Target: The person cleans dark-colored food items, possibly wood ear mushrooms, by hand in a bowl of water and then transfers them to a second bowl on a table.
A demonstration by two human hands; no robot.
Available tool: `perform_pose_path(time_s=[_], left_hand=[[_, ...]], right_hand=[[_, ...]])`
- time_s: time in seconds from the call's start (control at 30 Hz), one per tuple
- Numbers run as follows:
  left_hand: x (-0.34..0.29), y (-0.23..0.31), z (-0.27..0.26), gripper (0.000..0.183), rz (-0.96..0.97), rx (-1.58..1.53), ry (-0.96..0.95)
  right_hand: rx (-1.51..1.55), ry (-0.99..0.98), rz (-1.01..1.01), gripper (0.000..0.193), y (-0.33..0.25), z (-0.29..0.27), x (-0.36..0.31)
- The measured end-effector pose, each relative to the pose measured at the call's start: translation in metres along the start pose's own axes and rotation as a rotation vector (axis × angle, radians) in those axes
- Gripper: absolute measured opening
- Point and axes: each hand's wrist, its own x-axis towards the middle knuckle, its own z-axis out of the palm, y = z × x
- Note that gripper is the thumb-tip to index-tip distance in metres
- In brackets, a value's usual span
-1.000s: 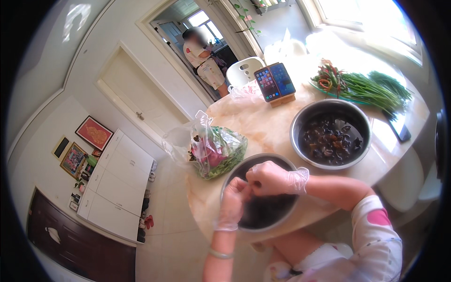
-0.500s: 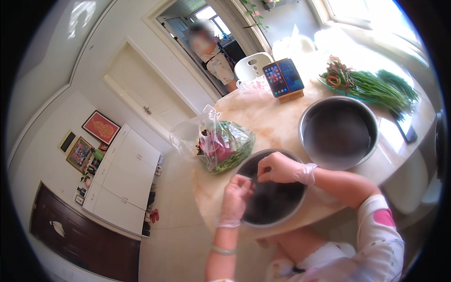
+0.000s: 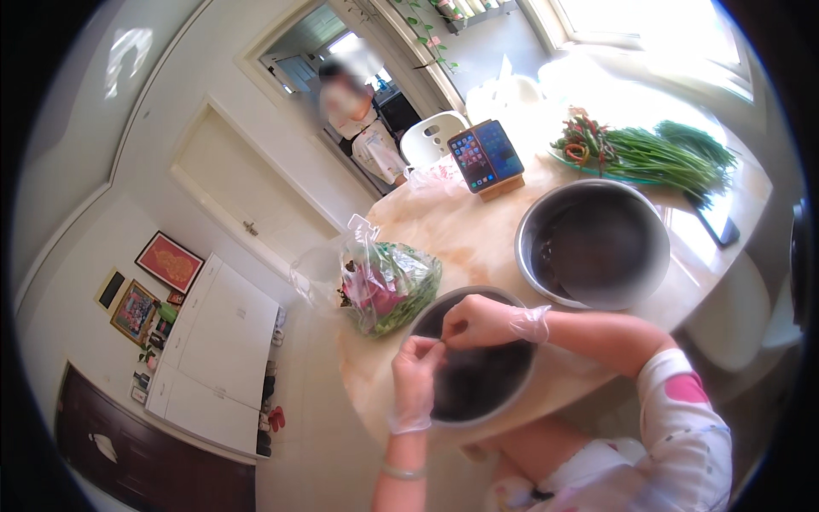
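Observation:
Both of my hands wear thin clear plastic gloves and meet over a dark-filled metal bowl [image 3: 471,422] near the table's front edge. My left hand [image 3: 413,381] is pinched at the bowl's left side, thumb and fingers together. My right hand [image 3: 479,322] comes across from the right, its fingertips pinched against those of the left. Whatever sits between the fingertips is too small to make out. The bowl's contents look dark and blurred. Just beyond my left hand stands a clear plastic bag [image 3: 401,282] with leafy greens and something purple-pink inside.
A larger metal pot [image 3: 525,243] with dark contents stands to the right. Behind it lie long green stalks [image 3: 674,162] and red chillies [image 3: 587,136]. A tablet [image 3: 486,156] leans on a wooden stand; a phone [image 3: 723,229] lies at the right edge. A person [image 3: 375,149] stands in the doorway.
My hands have come closer, from slightly apart to fingertips touching over the bowl. The whole view has shifted a little, so the table sits further left.

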Motion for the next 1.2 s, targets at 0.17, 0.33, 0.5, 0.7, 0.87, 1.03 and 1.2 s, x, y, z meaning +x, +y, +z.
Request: perform_pose_path(time_s=[0.17,0.33,0.5,0.7,0.87,1.03,1.2], left_hand=[[0.001,0.001,0.001,0.008,0.027,0.045,-0.036],[0.002,-0.001,0.001,0.01,0.046,0.119,-0.063],[0.004,-0.002,0.005,0.012,0.055,0.149,-0.046],[0.002,0.009,0.008,0.012,0.095,0.142,0.004],[0.013,0.034,0.004,0.003,0.117,0.083,0.065],[0.044,0.052,0.041,0.005,0.048,0.155,-0.127],[0.091,0.054,0.108,0.014,-0.029,0.321,-0.4]], right_hand=[[-0.014,0.048,-0.088,0.012,0.001,0.003,-0.001],[-0.067,0.103,-0.173,0.012,0.0,0.008,-0.002],[-0.118,0.126,-0.207,0.012,0.004,0.01,0.0],[-0.182,0.183,-0.215,0.012,0.008,0.01,0.001],[-0.325,0.078,-0.073,0.007,0.014,0.014,0.0],[-0.532,-0.126,-0.002,0.015,-0.001,0.013,-0.006],[-0.574,-0.264,-0.055,0.017,0.009,0.015,-0.001]])
